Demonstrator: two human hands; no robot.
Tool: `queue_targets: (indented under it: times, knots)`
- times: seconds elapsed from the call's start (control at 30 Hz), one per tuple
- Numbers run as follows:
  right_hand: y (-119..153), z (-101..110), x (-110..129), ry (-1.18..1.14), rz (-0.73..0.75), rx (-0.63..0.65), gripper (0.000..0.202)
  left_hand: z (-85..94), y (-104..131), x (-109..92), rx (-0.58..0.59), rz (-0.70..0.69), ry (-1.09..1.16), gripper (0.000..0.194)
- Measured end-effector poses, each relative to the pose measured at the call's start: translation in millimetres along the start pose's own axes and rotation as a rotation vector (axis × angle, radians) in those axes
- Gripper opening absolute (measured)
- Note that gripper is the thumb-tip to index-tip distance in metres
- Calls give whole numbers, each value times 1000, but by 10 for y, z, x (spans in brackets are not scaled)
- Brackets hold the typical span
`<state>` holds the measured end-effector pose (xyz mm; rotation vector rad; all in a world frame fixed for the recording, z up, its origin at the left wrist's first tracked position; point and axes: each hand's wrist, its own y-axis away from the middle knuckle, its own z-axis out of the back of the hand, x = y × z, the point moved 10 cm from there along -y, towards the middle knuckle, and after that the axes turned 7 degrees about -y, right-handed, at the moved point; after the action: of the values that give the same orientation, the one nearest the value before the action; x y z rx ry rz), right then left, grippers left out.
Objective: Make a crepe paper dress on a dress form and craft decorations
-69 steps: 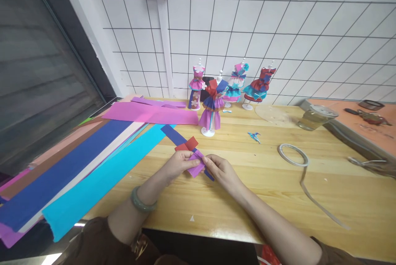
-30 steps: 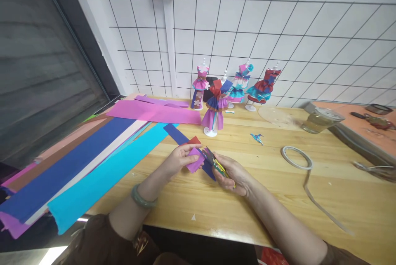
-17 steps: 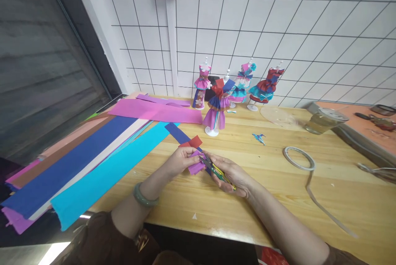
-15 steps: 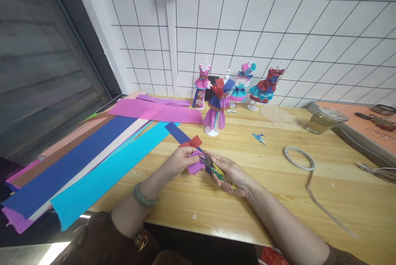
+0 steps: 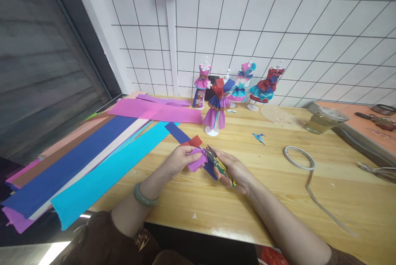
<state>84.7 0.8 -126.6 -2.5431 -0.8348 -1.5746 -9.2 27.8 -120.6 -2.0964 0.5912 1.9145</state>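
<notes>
Pinched in my left hand (image 5: 182, 158) is a small piece of purple crepe paper (image 5: 197, 163). My right hand (image 5: 233, 170) is closed around the green and yellow handles of a pair of scissors (image 5: 220, 167). The scissor blades are parted and sit at the right edge of the purple piece; whether they touch it I cannot tell. Beneath and behind my hands lie a blue paper strip (image 5: 177, 133) and a red paper piece (image 5: 194, 141). Just beyond stands a small dress form (image 5: 215, 118) in a purple, blue and red paper dress.
Long crepe paper strips (image 5: 114, 166) cover the table's left side. Several dressed mini mannequins (image 5: 267, 85) stand along the tiled wall. On the right are a tape roll (image 5: 299, 158) with a loose tail, a lidded cup (image 5: 326, 120) and an orange board (image 5: 368, 125). Blue scraps (image 5: 259, 138) lie mid-table.
The scissor blades have opened and drawn slightly right, off the purple paper's middle to its edge. My left hand has shifted very little and still holds the paper.
</notes>
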Motion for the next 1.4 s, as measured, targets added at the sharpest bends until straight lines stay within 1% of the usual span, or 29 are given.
queue_targets:
  times: [0.13, 0.33, 0.53, 0.73, 0.83, 0.9, 0.97, 1.03, 1.1, 1.17, 1.27, 1.4]
  knots:
    - [-16, -32, -45, 20, 2, 20, 46, -45, 9, 9, 38, -7, -21, 29]
    - [-30, 2, -34, 59, 27, -22, 49, -40, 13, 9, 40, -17, -68, 25]
    - [-33, 22, -37, 88, 24, -41, 52, -27, 2, 13, 21, -5, -97, 26]
    - [-3, -36, -89, -2, -52, 4, 47, -5, -2, 8, 1, -10, -104, 27]
    - [16, -56, -86, -72, -91, 28, 44, 21, -11, 39, -18, 9, -98, 27]
    - [23, -47, -64, -133, -96, 23, 44, 34, -17, 71, -26, 27, -86, 27]
    - [19, -29, -25, -163, -67, 8, 46, 33, -19, 92, -26, 42, -75, 27]
    - [6, 1, 43, -98, 15, -23, 44, 14, -16, 101, -13, 51, -78, 27]
    - [-2, 35, 126, 63, 127, -75, 38, -30, -11, 94, 25, 48, -92, 26]
    - [-4, 51, 172, 246, 203, -128, 34, -74, -4, 87, 64, 42, -110, 25]
    - [-3, 65, 183, 418, 249, -194, 32, -117, 5, 93, 104, 37, -141, 24]
    - [15, 52, 209, 495, 297, -209, 29, -139, 19, 104, 125, 44, -158, 25]
